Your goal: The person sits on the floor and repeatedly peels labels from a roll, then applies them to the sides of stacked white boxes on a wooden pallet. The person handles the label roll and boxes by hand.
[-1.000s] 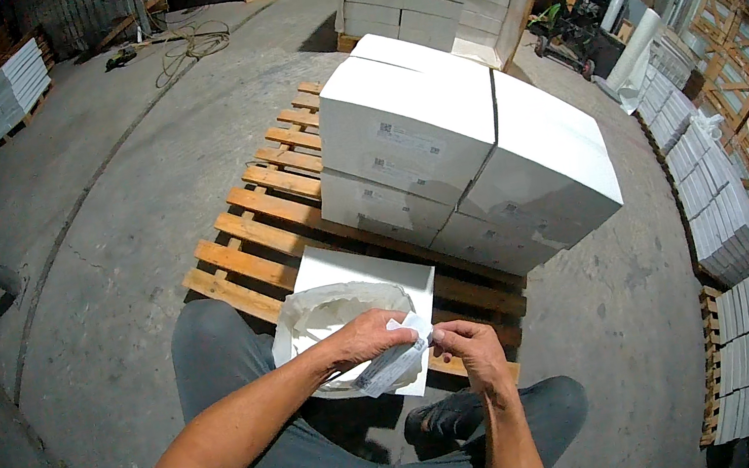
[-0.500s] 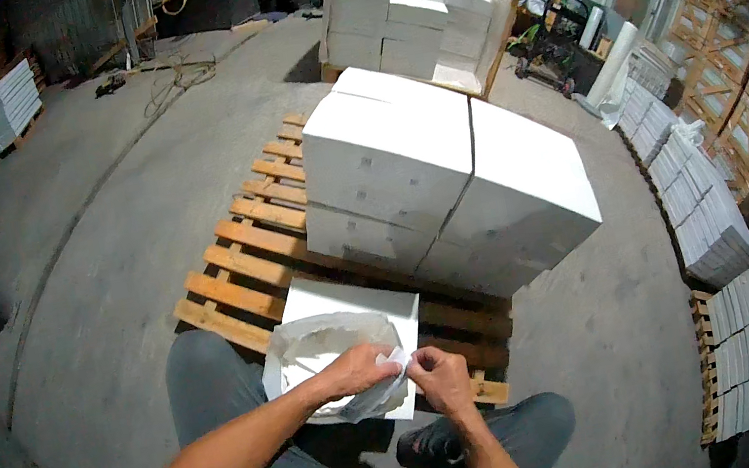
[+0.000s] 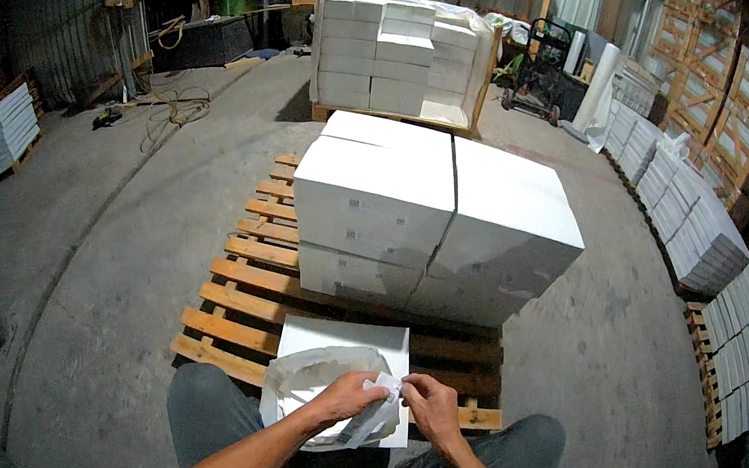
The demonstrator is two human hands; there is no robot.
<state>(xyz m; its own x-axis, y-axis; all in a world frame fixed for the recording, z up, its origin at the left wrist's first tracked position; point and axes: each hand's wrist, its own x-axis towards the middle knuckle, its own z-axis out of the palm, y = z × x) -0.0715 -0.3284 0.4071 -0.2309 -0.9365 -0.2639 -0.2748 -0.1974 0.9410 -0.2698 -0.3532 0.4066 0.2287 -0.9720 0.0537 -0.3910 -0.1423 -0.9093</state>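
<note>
My left hand (image 3: pixel 345 397) grips a strip of white labels (image 3: pixel 366 423), whose lower end hangs over the side of a pale, open bag-like container (image 3: pixel 275 384). Close to it on the right, my right hand (image 3: pixel 433 404) pinches the strip's upper end with thumb and forefinger. The fingertips of both hands almost meet there, so I cannot tell whether a label is coming loose. White pieces lie inside the container. Beneath it is a flat white box or panel (image 3: pixel 341 328) at the near edge of a wooden pallet (image 3: pixel 236 299).
Large white boxes (image 3: pixel 373 169), with a dark seam between them, stand on the pallet beyond my hands. Farther back is a wrapped stack of white boxes (image 3: pixel 363 55). White stacks (image 3: pixel 686 209) line the right side. A cable (image 3: pixel 178 111) lies coiled on the floor at far left.
The view has tipped upward, so the boxes and pallet sit lower in the picture. Both hands stay together at the label strip, with its white upper end now showing more between them.
</note>
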